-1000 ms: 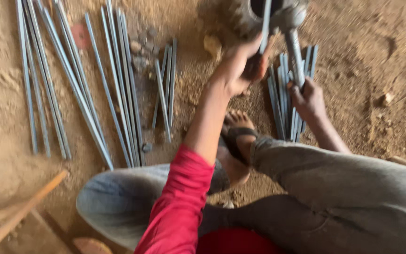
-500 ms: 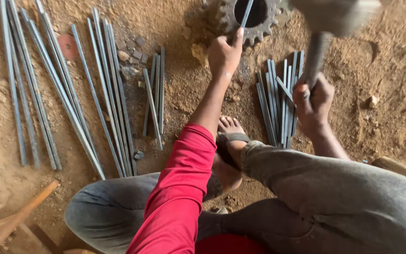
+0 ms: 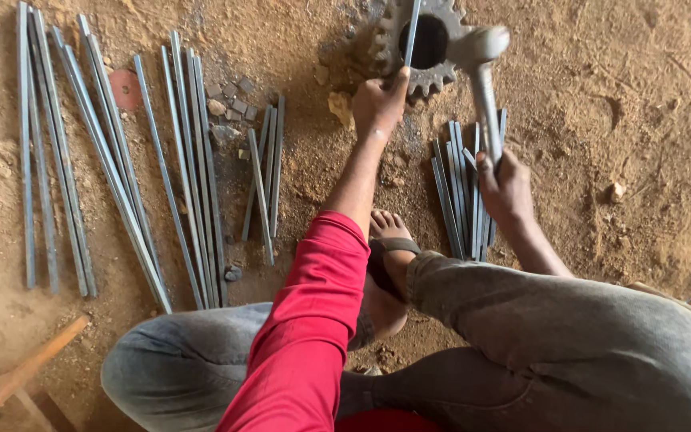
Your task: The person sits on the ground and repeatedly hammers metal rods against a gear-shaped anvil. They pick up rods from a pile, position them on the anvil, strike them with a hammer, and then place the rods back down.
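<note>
Dirt floor (image 3: 641, 96), sandy, seen from above; person seated cross-legged. Left hand (image 3: 379, 104), red sleeve, arm stretched toward 12 o'clock, fingers pinched around a thin metal rod (image 3: 412, 36). Rod long axis runs 12–6, slightly tilted, lower end in the hand, upper part crossing the hole of a toothed gear (image 3: 424, 42) lying flat at 12 o'clock. Right hand (image 3: 505, 188) clenched on hammer (image 3: 485, 80) handle; handle points to 12, head blurred just beside gear's right edge. Short rod bundle (image 3: 461, 188) under right hand. Long rods (image 3: 113, 168) laid out at 10 o'clock.
</note>
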### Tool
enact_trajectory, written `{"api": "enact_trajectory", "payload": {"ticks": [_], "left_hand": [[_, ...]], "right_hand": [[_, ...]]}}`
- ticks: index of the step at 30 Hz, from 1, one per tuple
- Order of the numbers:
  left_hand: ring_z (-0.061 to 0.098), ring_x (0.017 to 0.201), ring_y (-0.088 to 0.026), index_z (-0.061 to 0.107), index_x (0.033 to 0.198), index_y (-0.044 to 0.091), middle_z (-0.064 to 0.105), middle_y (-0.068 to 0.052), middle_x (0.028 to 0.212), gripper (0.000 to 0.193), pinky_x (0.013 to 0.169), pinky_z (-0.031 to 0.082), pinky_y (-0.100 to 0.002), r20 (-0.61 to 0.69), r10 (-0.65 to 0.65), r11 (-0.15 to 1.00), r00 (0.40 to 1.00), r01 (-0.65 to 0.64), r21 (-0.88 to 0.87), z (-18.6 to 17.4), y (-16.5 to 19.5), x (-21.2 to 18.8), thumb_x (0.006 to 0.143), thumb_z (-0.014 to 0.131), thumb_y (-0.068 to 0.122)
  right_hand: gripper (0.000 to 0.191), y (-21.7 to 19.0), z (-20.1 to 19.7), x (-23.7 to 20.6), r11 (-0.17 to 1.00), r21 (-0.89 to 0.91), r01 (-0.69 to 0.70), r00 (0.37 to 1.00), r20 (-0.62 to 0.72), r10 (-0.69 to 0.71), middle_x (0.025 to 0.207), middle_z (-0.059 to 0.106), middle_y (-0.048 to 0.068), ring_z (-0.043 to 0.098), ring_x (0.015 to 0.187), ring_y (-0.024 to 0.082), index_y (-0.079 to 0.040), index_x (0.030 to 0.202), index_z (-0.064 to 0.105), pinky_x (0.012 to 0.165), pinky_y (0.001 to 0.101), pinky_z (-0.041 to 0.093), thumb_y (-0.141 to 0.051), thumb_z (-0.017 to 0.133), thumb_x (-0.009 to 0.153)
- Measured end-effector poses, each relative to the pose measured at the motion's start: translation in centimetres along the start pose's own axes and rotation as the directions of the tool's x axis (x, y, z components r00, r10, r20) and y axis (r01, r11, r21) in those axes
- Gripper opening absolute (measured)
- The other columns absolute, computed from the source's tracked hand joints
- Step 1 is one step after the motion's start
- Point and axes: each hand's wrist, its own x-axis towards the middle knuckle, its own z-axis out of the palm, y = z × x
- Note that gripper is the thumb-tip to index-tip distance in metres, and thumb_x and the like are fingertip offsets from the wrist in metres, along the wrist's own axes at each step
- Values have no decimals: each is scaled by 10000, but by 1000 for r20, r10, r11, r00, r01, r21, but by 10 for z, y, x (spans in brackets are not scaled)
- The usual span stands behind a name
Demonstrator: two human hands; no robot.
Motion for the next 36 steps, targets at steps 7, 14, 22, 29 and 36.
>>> {"api": "enact_trajectory", "payload": {"ticks": [7,14,22,29,36], "left_hand": [[680,589,-60,685,1009,71,736,-38,784,117,529,625,-211,300,32,917,953,91,-388,-15,-23,-24,955,595,124],[672,635,-133,708,1072,1,740,-99,843,181,502,554,-256,327,-106,907,939,227,-355,-28,-34,-36,992,627,142],[683,730,-204,566,1318,62,709,-148,934,521,604,609,-334,676,207,484,707,526,-699,-30,13,-30,897,809,248],[771,908,-256,597,1352,23,763,-213,1074,392,844,668,-405,612,416,349,673,504,-790,-24,36,-39,1008,709,173],[785,990,-279,685,1128,-86,764,-233,1073,181,966,665,-439,583,405,396,704,440,-806,-27,44,-45,1055,630,70]], "right_hand": [[357,22,14,-1,996,-85,-25,997,75,31,609,609,75,520,404,113,14,953,611,335,324,457,-304,541,1100],[321,26,22,-2,995,-57,-78,991,104,83,633,615,115,511,409,131,43,987,593,294,298,436,-248,520,1103],[246,32,22,2,997,-81,-15,997,79,22,643,623,112,530,402,116,48,992,599,290,292,470,-164,506,1073],[250,29,23,-2,994,-109,5,998,59,1,635,626,107,553,440,123,40,947,602,372,305,496,-173,559,1071],[228,23,23,-5,995,-100,4,998,61,2,650,626,103,556,461,131,29,950,591,386,305,500,-162,552,1068]]}}
